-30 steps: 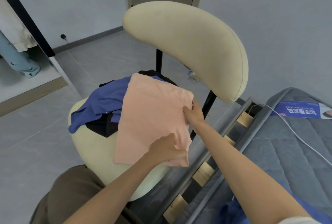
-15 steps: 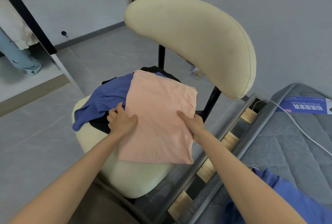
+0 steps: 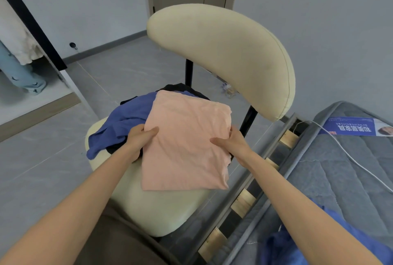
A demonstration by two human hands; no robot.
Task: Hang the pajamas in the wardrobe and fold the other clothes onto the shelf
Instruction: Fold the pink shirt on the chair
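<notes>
Left hand [image 3: 138, 139] has regripped; with right hand [image 3: 232, 145], fingers [image 3: 152, 131] pinch the peach garment [image 3: 187, 137] on chair [image 3: 161, 211].

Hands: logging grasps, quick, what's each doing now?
Left hand: holds the peach garment at its left edge.
Right hand: holds its right edge.

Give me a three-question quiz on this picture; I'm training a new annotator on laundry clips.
1. True or false: only the right hand grips the pink cloth.
2. What sticks out from under the cloth beside the left hand? A) blue garment B) towel C) pillow
3. Fill in: the clothes pile sits on the cream ___.
Key: 1 false, both hands grip it; 2 A; 3 chair.
</notes>
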